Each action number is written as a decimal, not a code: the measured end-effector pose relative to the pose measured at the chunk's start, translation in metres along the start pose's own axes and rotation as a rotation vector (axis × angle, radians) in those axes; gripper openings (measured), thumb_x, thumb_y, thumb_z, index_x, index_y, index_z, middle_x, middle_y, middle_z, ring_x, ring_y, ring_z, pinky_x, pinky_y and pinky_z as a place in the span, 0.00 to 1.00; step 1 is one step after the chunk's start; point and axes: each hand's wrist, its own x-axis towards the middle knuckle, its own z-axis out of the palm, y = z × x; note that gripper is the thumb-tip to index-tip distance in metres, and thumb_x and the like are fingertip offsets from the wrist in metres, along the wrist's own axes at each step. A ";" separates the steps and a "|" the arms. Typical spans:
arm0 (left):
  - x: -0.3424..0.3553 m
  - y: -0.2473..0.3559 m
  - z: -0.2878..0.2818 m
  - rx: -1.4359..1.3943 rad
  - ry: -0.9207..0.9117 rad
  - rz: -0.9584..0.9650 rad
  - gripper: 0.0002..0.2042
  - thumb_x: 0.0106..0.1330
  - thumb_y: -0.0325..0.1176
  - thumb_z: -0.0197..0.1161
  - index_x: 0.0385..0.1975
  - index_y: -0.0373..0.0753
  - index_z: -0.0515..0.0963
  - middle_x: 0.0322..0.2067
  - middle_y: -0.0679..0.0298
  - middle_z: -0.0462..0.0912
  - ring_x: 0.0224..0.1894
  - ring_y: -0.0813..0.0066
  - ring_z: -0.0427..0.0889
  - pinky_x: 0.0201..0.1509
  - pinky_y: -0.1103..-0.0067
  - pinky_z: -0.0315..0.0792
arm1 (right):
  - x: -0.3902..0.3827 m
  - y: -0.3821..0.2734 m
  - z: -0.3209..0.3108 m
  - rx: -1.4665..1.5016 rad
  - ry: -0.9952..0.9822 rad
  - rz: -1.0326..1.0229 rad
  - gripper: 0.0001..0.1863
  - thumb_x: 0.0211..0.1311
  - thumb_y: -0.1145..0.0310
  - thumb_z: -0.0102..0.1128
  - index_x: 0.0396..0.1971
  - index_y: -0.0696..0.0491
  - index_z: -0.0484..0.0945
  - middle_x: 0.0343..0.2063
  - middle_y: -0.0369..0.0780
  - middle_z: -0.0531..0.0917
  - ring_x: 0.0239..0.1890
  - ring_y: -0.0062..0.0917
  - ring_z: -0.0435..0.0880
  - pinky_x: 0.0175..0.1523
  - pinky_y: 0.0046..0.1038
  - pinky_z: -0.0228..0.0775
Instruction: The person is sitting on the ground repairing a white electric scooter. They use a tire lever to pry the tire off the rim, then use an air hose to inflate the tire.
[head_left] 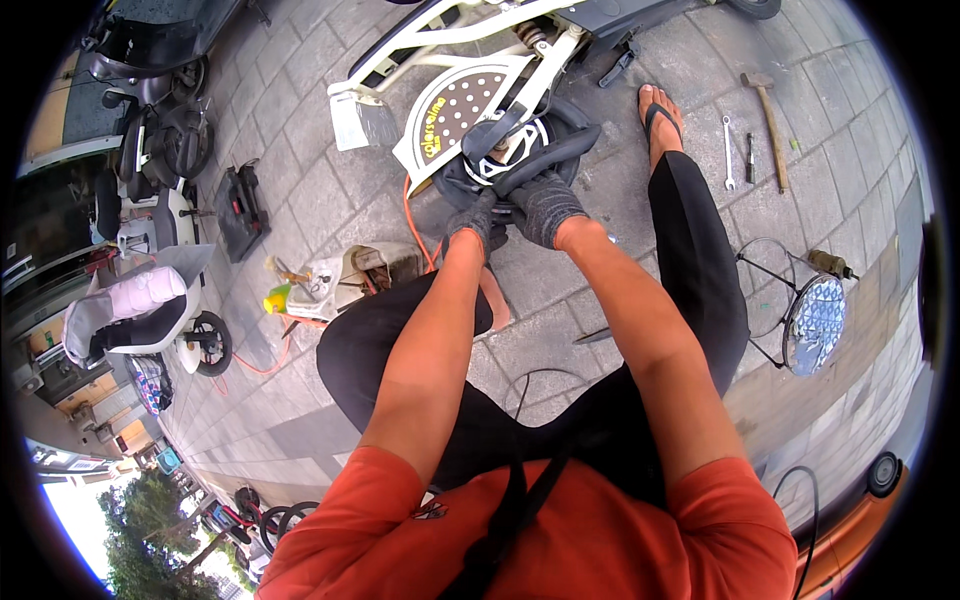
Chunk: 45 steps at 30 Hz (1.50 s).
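A white scooter (455,120) lies on its side on the paving, its wheel toward me. The wheel has a white-and-black rim (515,150), and a black tire (560,152) stands partly off it in a raised loop. My left hand (474,218), in a dark grey knit glove, is closed on the near edge of the tire. Close beside it my right hand (546,207), gloved alike, grips the tire where the loop meets the near side. The fingertips of both hands are partly hidden beneath the rubber.
Right of my sandalled foot lie a wrench (728,152), a dark thin tool (751,163) and a hammer (768,130). A round stool (815,325) lies tipped over. At left are a tool-filled container (375,268), an orange hose (412,222), a black case (241,210) and parked scooters (165,130).
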 end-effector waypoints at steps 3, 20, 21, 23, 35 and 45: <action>0.025 0.000 0.000 0.019 -0.003 -0.019 0.26 0.67 0.52 0.67 0.52 0.34 0.78 0.41 0.50 0.84 0.37 0.52 0.86 0.42 0.58 0.83 | -0.003 -0.002 -0.001 -0.073 -0.010 -0.043 0.18 0.58 0.68 0.59 0.49 0.49 0.83 0.49 0.49 0.85 0.57 0.45 0.79 0.67 0.45 0.63; -0.046 0.006 0.027 -0.158 -0.127 -0.075 0.27 0.76 0.54 0.52 0.65 0.41 0.68 0.59 0.47 0.77 0.56 0.42 0.80 0.54 0.49 0.79 | 0.029 0.023 -0.075 0.304 0.029 0.378 0.21 0.63 0.56 0.63 0.52 0.50 0.83 0.46 0.52 0.86 0.48 0.47 0.85 0.56 0.40 0.75; -0.055 0.008 0.029 -0.167 -0.118 -0.073 0.26 0.77 0.53 0.52 0.65 0.41 0.68 0.58 0.48 0.77 0.56 0.42 0.80 0.54 0.49 0.79 | 0.030 0.018 -0.081 0.270 0.008 0.356 0.20 0.62 0.57 0.63 0.50 0.51 0.84 0.44 0.51 0.86 0.47 0.46 0.85 0.55 0.40 0.75; -0.069 0.011 0.033 -0.191 -0.102 -0.063 0.26 0.77 0.53 0.51 0.65 0.41 0.68 0.58 0.48 0.76 0.55 0.43 0.81 0.53 0.49 0.79 | 0.032 0.029 -0.071 0.109 -0.041 0.288 0.18 0.59 0.61 0.62 0.47 0.51 0.85 0.43 0.50 0.87 0.47 0.45 0.86 0.55 0.39 0.75; -0.063 0.009 0.048 -0.263 -0.189 -0.113 0.24 0.77 0.54 0.49 0.63 0.46 0.72 0.59 0.58 0.78 0.57 0.49 0.78 0.57 0.54 0.75 | 0.045 0.016 -0.053 -0.448 -0.230 -0.008 0.12 0.57 0.67 0.61 0.39 0.51 0.88 0.39 0.47 0.89 0.49 0.40 0.85 0.59 0.45 0.68; -0.049 0.003 0.050 -0.303 -0.019 -0.200 0.23 0.68 0.50 0.62 0.57 0.44 0.74 0.48 0.60 0.85 0.44 0.59 0.85 0.43 0.57 0.80 | 0.058 -0.002 -0.044 -0.116 -0.584 0.059 0.15 0.65 0.65 0.54 0.45 0.53 0.86 0.47 0.51 0.86 0.50 0.41 0.87 0.53 0.37 0.79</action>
